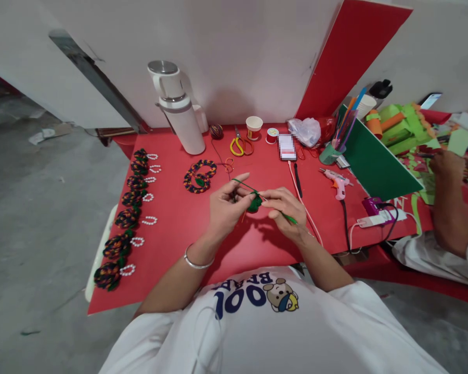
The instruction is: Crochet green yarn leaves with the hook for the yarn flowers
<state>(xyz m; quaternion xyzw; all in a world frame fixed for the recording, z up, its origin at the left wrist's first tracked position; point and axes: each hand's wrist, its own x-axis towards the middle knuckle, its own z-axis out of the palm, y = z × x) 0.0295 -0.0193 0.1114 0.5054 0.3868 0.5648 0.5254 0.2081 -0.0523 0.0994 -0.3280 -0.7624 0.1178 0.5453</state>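
A small piece of green crochet work (pixel 254 203) is pinched in my left hand (pixel 228 205), with green yarn running over its raised index finger. My right hand (pixel 286 210) holds a crochet hook with a green handle (pixel 290 219), its tip at the green piece. Beyond my left hand lies a coiled multicoloured braid (pixel 198 176) with a bit of green on it. A dark ball of yarn (pixel 216 131) rests near the wall, its strand trailing toward my left hand.
Multicoloured rosettes (pixel 128 218) and bead loops (pixel 149 221) line the left edge. At the back stand a white thermos (pixel 183 124), scissors (pixel 239 146), a paper cup (pixel 254 128) and a phone (pixel 287 147). A glue gun (pixel 338 184) lies right; another person's hand (pixel 448 165) is beyond the green board (pixel 382 156).
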